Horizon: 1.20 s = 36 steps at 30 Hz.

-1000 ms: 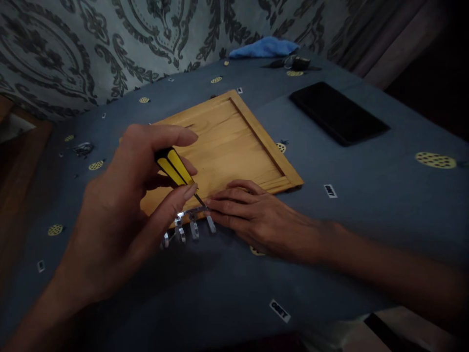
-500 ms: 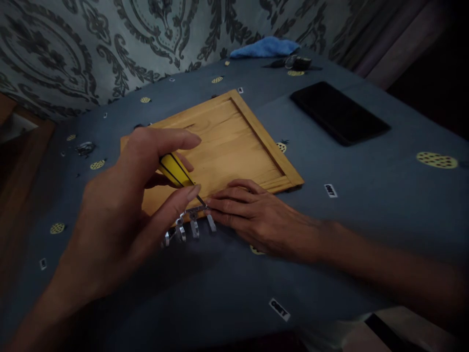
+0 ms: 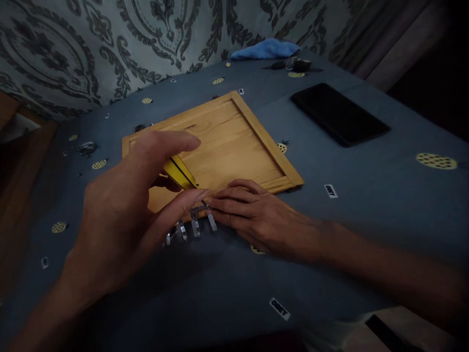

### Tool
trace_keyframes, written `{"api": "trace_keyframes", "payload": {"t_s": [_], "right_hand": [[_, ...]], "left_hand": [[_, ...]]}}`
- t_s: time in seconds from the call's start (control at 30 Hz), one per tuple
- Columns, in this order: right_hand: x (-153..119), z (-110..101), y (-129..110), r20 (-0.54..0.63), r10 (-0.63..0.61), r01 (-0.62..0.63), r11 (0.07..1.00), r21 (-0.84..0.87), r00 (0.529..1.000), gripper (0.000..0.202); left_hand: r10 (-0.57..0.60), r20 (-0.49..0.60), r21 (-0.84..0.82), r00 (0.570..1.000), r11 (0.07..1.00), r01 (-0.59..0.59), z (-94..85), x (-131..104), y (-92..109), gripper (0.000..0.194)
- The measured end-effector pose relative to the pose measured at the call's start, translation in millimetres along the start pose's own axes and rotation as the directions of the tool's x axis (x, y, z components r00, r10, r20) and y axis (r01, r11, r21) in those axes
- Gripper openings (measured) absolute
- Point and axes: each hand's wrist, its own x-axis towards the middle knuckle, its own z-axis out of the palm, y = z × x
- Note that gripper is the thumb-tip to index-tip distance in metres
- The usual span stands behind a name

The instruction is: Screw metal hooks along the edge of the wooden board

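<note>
My left hand [image 3: 110, 210] is closed around the yellow handle of a screwdriver [image 3: 180, 172], which tilts down to the right. The tip of its shaft is at a metal hook rail [image 3: 200, 210] along the near edge of a framed wooden board [image 3: 216, 146]. Several silver hooks hang from that rail over the board's edge; my left thumb hides part of it. My right hand [image 3: 256, 210] lies flat with fingers stretched out on the board's near edge, fingertips beside the rail's right end and the screwdriver tip.
A black phone [image 3: 340, 113] lies right of the board on the blue patterned tablecloth [image 3: 330, 234]. At the back are a blue cloth [image 3: 266, 49] and a dark object [image 3: 295, 64], perhaps keys. Small metal pieces [image 3: 87, 148] sit at the left. A patterned curtain [image 3: 146, 39] hangs behind.
My left thumb has slid forward and right toward the screwdriver's tip, and the yellow handle has turned and shifted slightly right. My right hand and the board stay in place.
</note>
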Motion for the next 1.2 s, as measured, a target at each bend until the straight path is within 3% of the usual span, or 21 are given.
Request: {"api": "trace_keyframes", "payload": {"t_s": [0.1,0.27,0.43,0.5,0.67,0.87,1.07,1.2], "right_hand": [[0.9,-1.2,-0.5,0.005,0.001,-0.001,1.000,0.005,1.000,0.033],[1.0,0.3,0.7,0.016,0.001,0.000,1.000,-0.007,1.000,0.033],[0.1,1.6,1.5,0.019,0.001,-0.001,1.000,-0.010,1.000,0.034],[0.2,0.7,1.2,0.019,0.004,-0.004,1.000,0.000,1.000,0.034],[1.3,-1.1,0.2,0.023,-0.001,0.001,1.000,0.004,1.000,0.034],[1.1,0.5,0.3,0.000,0.004,-0.004,1.000,0.001,1.000,0.032],[1.4,-1.2,-0.3,0.008,0.006,-0.006,1.000,0.025,1.000,0.034],[1.6,-0.7,0.1,-0.003,-0.004,0.004,1.000,0.020,1.000,0.033]], "left_hand": [[-0.017,0.014,-0.020,1.000,1.000,0.017,-2.7,-0.4,1.2,0.038],[-0.123,0.166,-0.159,0.978,0.976,0.150,-10.4,0.9,1.4,0.044],[-0.110,0.048,0.067,0.993,0.992,0.106,-6.5,1.2,1.3,0.031],[-0.100,0.025,0.041,0.995,0.994,0.099,-5.9,1.1,2.6,0.028],[-0.146,0.127,-0.177,0.981,0.970,0.167,-9.1,0.5,4.6,0.043],[-0.127,0.077,0.029,0.989,0.992,0.125,-4.0,0.4,2.6,0.030],[-0.094,0.121,-0.075,0.988,0.992,0.104,-10.1,0.5,0.3,0.033],[-0.132,0.119,-0.081,0.984,0.987,0.142,-15.0,2.9,1.5,0.024]]}}
